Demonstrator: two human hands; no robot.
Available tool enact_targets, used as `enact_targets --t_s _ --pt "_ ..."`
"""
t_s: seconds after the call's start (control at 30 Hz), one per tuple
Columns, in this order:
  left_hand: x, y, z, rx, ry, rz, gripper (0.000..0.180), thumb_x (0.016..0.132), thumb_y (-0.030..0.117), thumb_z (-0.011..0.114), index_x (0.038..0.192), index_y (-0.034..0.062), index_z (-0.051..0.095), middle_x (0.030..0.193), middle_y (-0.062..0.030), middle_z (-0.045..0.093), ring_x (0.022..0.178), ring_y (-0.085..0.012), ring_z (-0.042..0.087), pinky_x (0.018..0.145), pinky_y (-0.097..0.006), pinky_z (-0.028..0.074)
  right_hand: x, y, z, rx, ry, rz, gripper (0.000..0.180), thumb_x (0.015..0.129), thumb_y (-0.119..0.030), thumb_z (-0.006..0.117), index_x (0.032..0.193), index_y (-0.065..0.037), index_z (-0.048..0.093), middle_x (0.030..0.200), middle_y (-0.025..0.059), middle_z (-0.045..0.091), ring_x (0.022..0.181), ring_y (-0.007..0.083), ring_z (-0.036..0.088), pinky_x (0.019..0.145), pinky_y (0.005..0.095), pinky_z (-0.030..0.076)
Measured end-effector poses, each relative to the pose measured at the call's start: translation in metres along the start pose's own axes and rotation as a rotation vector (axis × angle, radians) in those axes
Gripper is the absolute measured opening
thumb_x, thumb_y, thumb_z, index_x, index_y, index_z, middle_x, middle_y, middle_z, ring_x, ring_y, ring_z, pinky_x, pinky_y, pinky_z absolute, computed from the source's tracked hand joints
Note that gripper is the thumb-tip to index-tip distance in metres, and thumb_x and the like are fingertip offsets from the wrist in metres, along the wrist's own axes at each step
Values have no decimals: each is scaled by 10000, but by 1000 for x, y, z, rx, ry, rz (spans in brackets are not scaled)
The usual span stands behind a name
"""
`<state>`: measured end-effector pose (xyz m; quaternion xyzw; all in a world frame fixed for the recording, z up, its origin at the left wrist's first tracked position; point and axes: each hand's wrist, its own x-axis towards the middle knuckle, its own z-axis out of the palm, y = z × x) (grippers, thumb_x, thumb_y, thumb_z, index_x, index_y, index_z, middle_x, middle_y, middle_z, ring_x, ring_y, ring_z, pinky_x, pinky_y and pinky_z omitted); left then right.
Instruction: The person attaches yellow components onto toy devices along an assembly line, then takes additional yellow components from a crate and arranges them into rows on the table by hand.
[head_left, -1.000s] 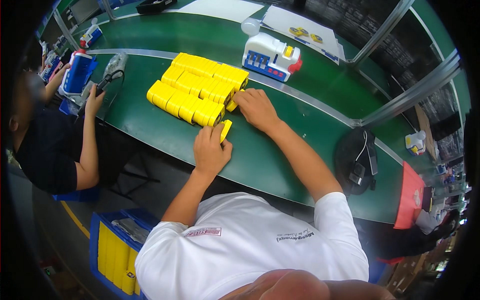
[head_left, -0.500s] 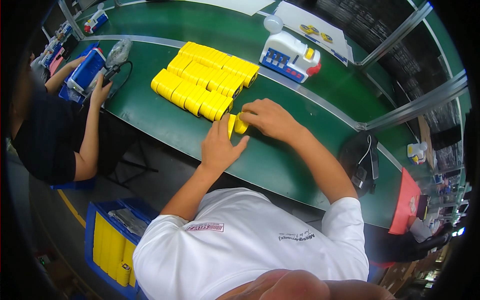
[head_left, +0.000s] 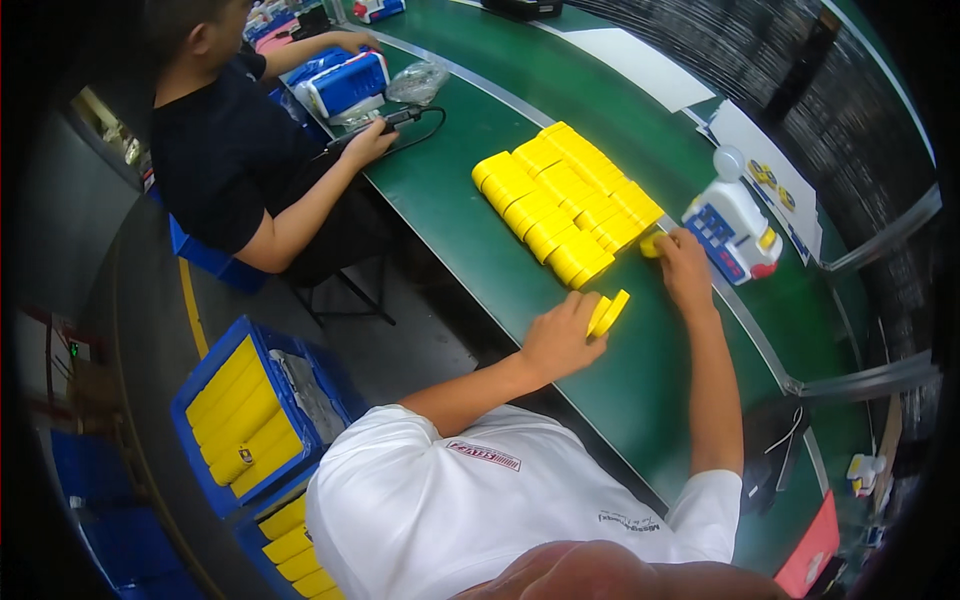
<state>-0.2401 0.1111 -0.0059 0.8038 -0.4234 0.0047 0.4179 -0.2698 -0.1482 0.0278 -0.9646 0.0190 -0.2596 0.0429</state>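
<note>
My left hand (head_left: 560, 335) holds two flat yellow plastic pieces (head_left: 607, 312) upright on the green table (head_left: 470, 210), just short of a block of several rows of the same yellow pieces (head_left: 565, 205). My right hand (head_left: 683, 262) reaches to the block's right end and its fingers close on a small yellow piece (head_left: 651, 244) there.
A white and blue device (head_left: 732, 230) stands right of the block. At the left a person in a black shirt (head_left: 235, 150) works with a cabled tool (head_left: 385, 125) and a blue and white box (head_left: 345, 82). Blue crates with yellow parts (head_left: 245, 415) sit on the floor.
The view has swung toward the left. My right hand went from beside my left hand to the block's right end. My left hand still holds yellow pieces.
</note>
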Motion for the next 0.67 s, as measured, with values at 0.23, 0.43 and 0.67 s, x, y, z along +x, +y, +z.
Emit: enact_targets --t_s 0.23,0.43,0.67 --pt "0 13 11 -37 -69 4 583 783 273 732 1229 20 455 1007 -187 565 827 -422 634 678 -478 548 -77 -64 -36 260 -111 158 308 745 120 634 995 -59 659 1262 168 532 969 327 639 835 378 535" --pt "12 42 33 -187 -196 40 683 782 217 727 1324 -20 386 1121 -255 525 942 -433 621 746 -483 548 -112 -98 -19 1279 243 653 729 763 107 471 1459 -31 303 1436 195 409 1296 317 472 1101 402 376" --pt "41 44 54 -505 -380 -59 743 803 83 614 1464 64 276 1336 -276 485 1064 -443 617 908 -474 514 -134 -33 -19 668 82 704 804 835 -236 750 1497 -94 316 1430 185 474 1265 352 525 1038 387 432"
